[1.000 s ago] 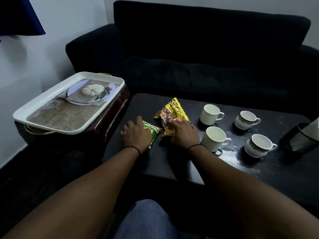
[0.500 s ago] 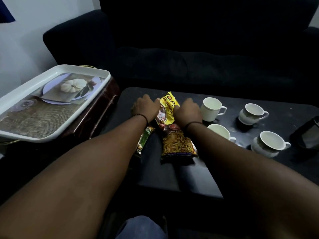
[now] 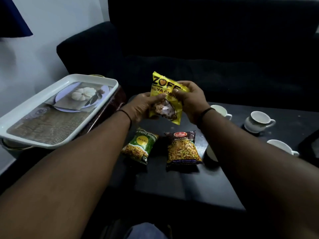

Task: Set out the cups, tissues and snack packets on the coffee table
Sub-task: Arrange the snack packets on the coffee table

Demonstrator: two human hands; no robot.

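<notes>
Both hands hold a yellow snack packet [image 3: 164,95] up above the dark coffee table [image 3: 189,183]. My left hand [image 3: 143,106] grips its left edge and my right hand [image 3: 191,99] grips its right edge. A green snack packet [image 3: 139,147] and a dark mixture packet [image 3: 183,149] lie flat side by side on the table below. White cups stand to the right: one [image 3: 221,111] partly behind my right wrist, one [image 3: 257,121] farther right, one [image 3: 281,147] near my right forearm. A fourth cup [image 3: 211,152] shows only as a sliver beside that arm.
A white tray [image 3: 57,111] with a printed picture sits on a brown stand left of the table. A black sofa [image 3: 207,49] runs behind the table. A dark holder [image 3: 310,144] shows at the right edge. My knee [image 3: 145,232] is at the bottom.
Both hands have lifted the yellow packet off the table and hold it upright. The green and mixture packets now lie uncovered on the table.
</notes>
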